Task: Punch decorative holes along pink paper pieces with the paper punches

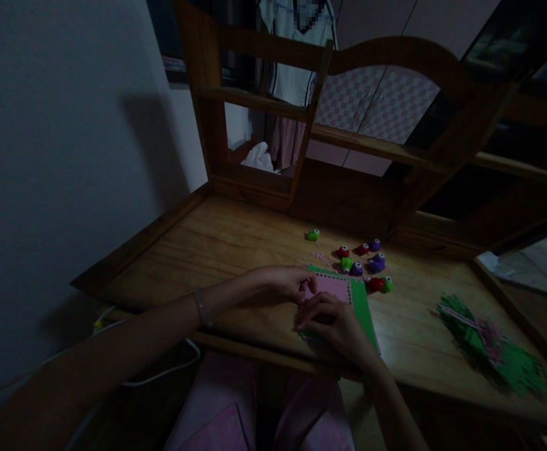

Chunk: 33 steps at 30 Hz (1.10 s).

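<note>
A green card with a pink panel (346, 293) lies on the wooden desk (236, 250) in front of me. My left hand (285, 281) rests at the card's left edge, fingertips pinched at the pink panel. Lower down, my right hand (332, 324) lies on the near part of the card, fingers curled, covering that corner. The fingertips of both hands meet at the pink panel's left side; whatever small thing they pinch is too dark to make out. Just beyond the card lie several small craft punches (365, 260) in green, red and purple.
A pile of green and pink paper strips (489, 344) lies at the desk's right. A wooden hutch with shelves (301, 113) rises at the back. The wall (67, 156) runs close on the left. A white cable (161, 369) hangs below the desk edge.
</note>
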Motion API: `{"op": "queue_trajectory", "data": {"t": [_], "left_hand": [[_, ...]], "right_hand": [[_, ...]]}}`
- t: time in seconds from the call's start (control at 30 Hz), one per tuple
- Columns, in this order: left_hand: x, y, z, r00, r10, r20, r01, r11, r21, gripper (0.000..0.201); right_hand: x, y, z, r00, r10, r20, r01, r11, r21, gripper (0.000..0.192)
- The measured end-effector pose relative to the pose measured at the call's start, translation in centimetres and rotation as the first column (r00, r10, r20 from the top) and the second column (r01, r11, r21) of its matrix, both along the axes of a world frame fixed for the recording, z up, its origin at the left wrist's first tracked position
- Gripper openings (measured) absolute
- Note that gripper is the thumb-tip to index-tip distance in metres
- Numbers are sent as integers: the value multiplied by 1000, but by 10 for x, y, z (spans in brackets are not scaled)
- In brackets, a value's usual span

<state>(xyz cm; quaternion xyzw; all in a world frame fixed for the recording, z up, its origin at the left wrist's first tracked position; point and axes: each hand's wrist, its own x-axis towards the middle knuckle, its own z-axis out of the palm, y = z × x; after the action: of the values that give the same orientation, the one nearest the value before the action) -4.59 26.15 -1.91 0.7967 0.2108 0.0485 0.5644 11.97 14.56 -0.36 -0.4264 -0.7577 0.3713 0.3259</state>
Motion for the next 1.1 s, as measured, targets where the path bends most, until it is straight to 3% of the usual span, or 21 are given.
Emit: {"op": "queue_trajectory", "data": {"t": [0.13,0.3,0.47,0.63,0.83,1.1], "left_hand": [[0,0,-2,999,30,-21,-30,999,-15,40],[0,-4,6,997,49,-64,-54,995,-85,44],[1,-9,13,997,61,-53,-64,996,-65,42],[5,-9,10,991,101,-88,-102,995,-8,47],[8,-6,7,995,45,-90,-49,998,-51,46],[8,-3,3,992,45,-120,-42,999,20,46]], "right_hand": [[4,-4,1,1000,-17,-20,16,999,-39,8],[13,-4,-4,997,-46,-64,37,990,-134,23],[13,-1,-3,999,-33,15,34,999,-17,11],[7,-3,-2,996,-58,62,54,996,64,6],[8,-2,-4,998,-24,53,19,996,92,7],[10,1,-4,998,41,44,-45,996,82,10]]}}
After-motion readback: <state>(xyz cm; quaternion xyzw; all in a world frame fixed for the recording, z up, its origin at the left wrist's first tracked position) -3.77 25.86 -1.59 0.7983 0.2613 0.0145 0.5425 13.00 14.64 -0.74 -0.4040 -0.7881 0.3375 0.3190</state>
